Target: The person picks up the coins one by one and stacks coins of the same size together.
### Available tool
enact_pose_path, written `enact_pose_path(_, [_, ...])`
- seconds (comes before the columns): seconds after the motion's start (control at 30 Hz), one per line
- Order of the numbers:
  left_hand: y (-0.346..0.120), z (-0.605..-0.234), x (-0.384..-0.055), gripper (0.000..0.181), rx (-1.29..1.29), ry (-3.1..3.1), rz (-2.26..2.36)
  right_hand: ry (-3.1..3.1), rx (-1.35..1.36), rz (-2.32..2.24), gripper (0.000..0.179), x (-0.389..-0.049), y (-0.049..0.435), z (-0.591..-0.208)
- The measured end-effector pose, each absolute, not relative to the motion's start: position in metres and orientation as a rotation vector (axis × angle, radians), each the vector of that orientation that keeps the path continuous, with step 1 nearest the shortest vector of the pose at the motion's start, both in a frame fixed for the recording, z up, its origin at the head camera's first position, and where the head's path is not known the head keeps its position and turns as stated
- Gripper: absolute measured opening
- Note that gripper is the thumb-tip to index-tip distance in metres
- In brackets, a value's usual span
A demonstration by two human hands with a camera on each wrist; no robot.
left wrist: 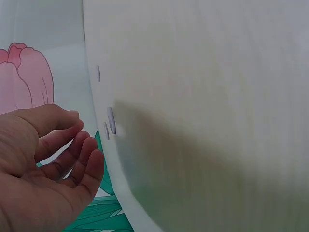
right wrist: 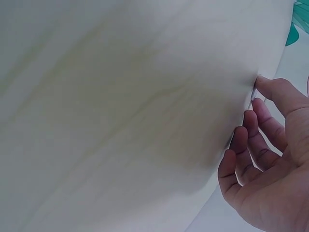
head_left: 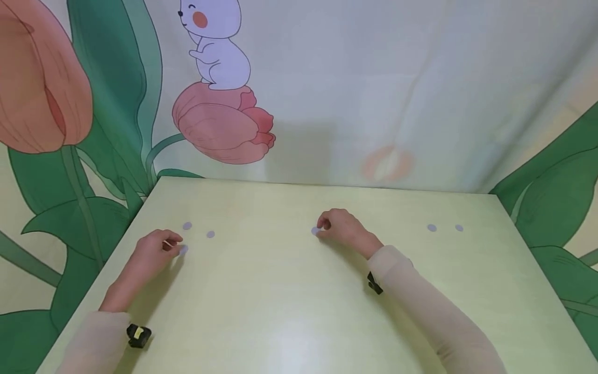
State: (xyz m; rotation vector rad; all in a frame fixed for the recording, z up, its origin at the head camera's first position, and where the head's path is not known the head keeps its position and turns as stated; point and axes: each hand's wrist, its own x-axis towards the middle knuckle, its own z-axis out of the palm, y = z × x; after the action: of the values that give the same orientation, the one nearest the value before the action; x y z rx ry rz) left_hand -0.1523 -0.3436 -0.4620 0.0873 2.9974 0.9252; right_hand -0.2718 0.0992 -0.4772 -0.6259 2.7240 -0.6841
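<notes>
My right hand (head_left: 343,227) pinches a small, flat, pale lilac disc (head_left: 315,231) between thumb and index finger, low over the middle of the table. In the right wrist view only a thin edge of that disc (right wrist: 254,92) shows at the fingertips. My left hand (head_left: 156,253) hovers at the table's left side with loosely curved fingers and nothing between them. Just beside its fingertips lies another lilac disc (head_left: 184,250). Two more, an upper disc (head_left: 187,225) and a disc further right (head_left: 211,234), lie close by. The left wrist view shows a gap between fingers and the nearest disc (left wrist: 111,121).
On the right part of the pale table (head_left: 289,291) lie two similar discs, one larger-looking disc (head_left: 432,227) and one disc (head_left: 459,227) nearer the right edge. Behind the table hangs a curtain (head_left: 355,93) printed with tulips and a white animal.
</notes>
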Motion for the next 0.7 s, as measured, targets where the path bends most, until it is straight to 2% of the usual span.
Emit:
enact_pose_path(0.17, [-0.342, -0.470, -0.144, 0.026, 0.038, 3.002, 0.936, 2.721, -0.668, -0.679, 0.018, -0.272, 0.101, -0.475])
enact_pose_path(0.4, [-0.346, -0.481, -0.134, 0.040, -0.148, 2.980, 0.904, 2.719, -0.668, -0.657, 0.019, -0.276, 0.101, -0.480])
enact_pose_path(0.7, [-0.341, -0.479, -0.144, 0.044, -0.214, 2.956, 0.834, 2.735, -0.669, -0.671, 0.019, -0.276, 0.103, -0.478])
